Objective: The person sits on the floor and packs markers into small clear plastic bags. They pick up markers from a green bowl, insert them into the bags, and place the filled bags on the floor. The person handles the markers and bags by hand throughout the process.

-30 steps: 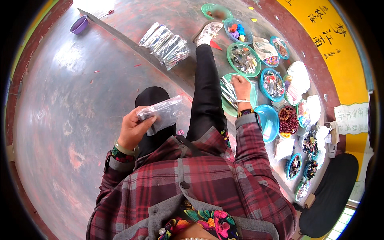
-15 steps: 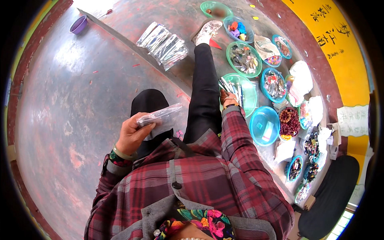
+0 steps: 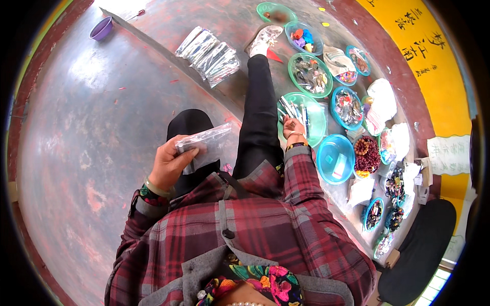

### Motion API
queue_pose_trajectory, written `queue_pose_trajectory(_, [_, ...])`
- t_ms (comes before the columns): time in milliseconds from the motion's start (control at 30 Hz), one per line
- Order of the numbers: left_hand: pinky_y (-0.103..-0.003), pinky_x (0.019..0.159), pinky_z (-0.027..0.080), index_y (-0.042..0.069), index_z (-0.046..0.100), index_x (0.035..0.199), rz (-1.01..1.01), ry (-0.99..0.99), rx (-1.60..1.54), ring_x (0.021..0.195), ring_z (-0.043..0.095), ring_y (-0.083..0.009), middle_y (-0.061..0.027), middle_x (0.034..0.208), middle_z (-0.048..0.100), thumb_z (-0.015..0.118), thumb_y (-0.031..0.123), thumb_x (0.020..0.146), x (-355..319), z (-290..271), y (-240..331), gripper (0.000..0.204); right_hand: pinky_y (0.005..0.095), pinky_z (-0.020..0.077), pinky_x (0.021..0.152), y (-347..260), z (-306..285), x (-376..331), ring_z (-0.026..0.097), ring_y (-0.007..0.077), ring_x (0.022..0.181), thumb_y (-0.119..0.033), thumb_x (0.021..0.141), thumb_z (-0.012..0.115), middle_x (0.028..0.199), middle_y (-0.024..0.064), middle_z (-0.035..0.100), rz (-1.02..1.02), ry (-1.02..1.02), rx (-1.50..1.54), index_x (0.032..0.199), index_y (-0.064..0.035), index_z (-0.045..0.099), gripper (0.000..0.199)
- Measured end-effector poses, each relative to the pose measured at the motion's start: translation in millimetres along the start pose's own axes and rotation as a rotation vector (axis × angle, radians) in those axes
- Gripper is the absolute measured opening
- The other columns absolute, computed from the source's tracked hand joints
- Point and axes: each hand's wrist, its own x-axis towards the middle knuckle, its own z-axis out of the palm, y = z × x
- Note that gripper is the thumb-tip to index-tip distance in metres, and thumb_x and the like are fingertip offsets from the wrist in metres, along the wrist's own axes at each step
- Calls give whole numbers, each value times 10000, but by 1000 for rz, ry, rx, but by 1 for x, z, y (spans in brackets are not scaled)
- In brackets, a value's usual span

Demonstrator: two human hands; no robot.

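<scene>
My left hand (image 3: 171,163) is closed on a clear plastic bag (image 3: 206,144), thumb on top, in front of my bent knee; it may be a small stack of bags. Over the near left side of a green basin (image 3: 319,122) is my right hand (image 3: 293,128), its fingers curled. Slim pen-like sticks (image 3: 289,107), white and dark, lie in that basin right by its fingertips. Whether the fingers grip one of them is too small to tell. A bundle of filled clear packets (image 3: 208,57) lies on the floor ahead, left of my outstretched leg.
To my right stand several basins: a blue one (image 3: 335,171) with a pale piece inside, a green one (image 3: 310,66) of small packets, and a blue one (image 3: 348,108). Dark red beads (image 3: 367,162) lie beside them. A purple bowl (image 3: 101,29) sits far left near a floor ledge.
My right hand has turned and drawn slightly back from the sticks, its fingers now more curled. The bag in my left hand has tilted and lifted slightly.
</scene>
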Motion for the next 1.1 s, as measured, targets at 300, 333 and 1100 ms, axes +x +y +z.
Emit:
queue_pose_trajectory(300, [-268,789,461,-32,575,978,6,14,-1,858,599,-136,-80,907,647,533,0,846,-7,-2,1,142,288,561,661,-2,20,-67,629,313,864,-49,871,536,1013,220,593,-272,-437,-318,974,41,489,144])
queue_pose_trajectory(333, [-267,790,461,-32,574,980,10,-6,0,862,599,-135,-80,913,647,534,2,847,-7,-2,2,142,305,551,706,-2,24,-76,618,319,901,-126,907,500,1052,216,589,-294,-468,-357,999,15,490,169])
queue_pose_trajectory(1100, [-235,791,452,-21,542,1108,88,-58,-18,883,570,-81,-48,953,641,587,26,840,-27,-22,-3,275,286,501,719,116,165,-346,602,186,787,-125,942,431,958,218,604,-477,-1418,-1014,1052,-1,446,167])
